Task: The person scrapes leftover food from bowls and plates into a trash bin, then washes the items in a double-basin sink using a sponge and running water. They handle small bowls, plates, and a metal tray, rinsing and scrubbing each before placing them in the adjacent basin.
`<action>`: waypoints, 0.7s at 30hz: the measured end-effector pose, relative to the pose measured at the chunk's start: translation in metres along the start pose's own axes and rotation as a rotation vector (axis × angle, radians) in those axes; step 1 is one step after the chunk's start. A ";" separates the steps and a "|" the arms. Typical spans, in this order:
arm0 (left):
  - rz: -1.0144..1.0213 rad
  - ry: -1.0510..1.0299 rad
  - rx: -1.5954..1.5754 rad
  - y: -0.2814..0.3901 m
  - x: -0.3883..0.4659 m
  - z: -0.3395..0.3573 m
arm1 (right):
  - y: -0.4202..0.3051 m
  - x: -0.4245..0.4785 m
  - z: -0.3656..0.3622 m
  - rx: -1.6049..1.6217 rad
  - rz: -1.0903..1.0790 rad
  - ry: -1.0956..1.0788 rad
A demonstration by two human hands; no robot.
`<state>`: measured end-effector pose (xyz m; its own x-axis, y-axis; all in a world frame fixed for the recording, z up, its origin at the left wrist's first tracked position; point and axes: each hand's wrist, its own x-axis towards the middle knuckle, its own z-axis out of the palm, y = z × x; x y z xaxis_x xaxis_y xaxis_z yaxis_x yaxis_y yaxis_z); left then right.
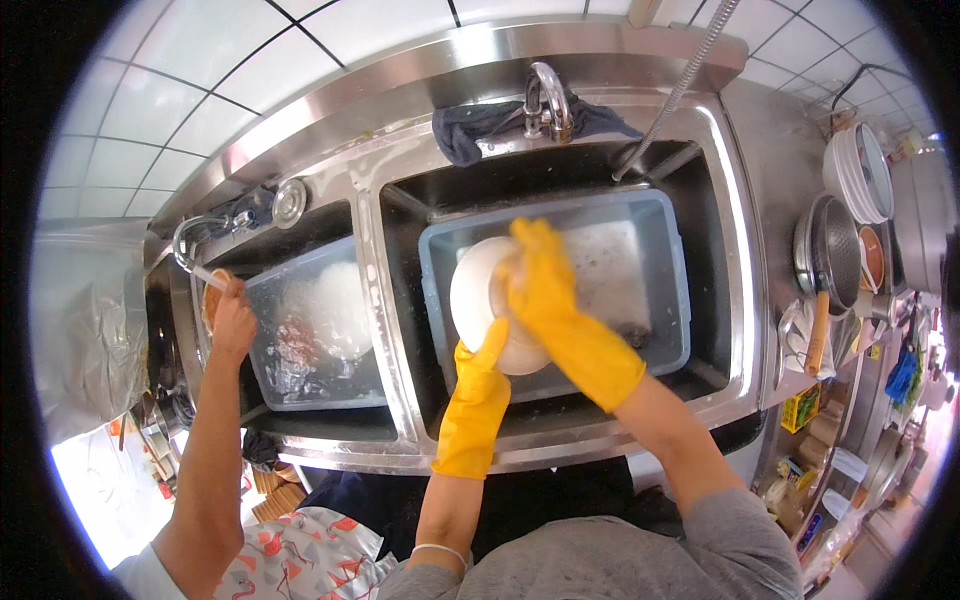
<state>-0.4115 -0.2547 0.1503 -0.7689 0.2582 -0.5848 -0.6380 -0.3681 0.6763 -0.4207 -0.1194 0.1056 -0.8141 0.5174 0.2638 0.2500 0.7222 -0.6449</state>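
Note:
A white bowl (pixel 474 289) is tilted above a blue-grey plastic tub (pixel 679 300) that sits in the right sink basin. My left hand (pixel 480 390), in a yellow rubber glove, grips the bowl's lower edge with its thumb on the near side. Over the bowl's right part lies my right hand (pixel 541 281), gloved too and blurred by motion; whether it holds a cloth or sponge cannot be told. Sudsy water (pixel 611 262) and a small dark clump show in the tub.
At the left, a co-worker's bare hand (pixel 234 322) is by a tap hose over another tub (pixel 322 401) of water. A chrome faucet (pixel 555 101) with a dark cloth (pixel 457 135) stands behind my basin. Stacked bowls (pixel 847 172) and a wooden-handled pan (pixel 836 255) are at the right.

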 end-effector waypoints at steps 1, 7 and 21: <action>0.024 -0.027 -0.007 0.006 -0.005 0.002 | 0.008 0.016 -0.007 -0.131 0.015 -0.019; 0.032 -0.002 -0.057 0.011 -0.017 -0.004 | 0.022 -0.010 0.003 -0.183 0.411 -0.182; 0.523 0.122 0.404 0.153 -0.143 -0.008 | 0.013 -0.037 -0.118 0.225 0.406 -0.378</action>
<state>-0.3983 -0.3548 0.3340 -0.9860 0.0248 -0.1651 -0.1661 -0.0480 0.9849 -0.3259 -0.0749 0.1717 -0.8172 0.5024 -0.2825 0.4964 0.3644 -0.7879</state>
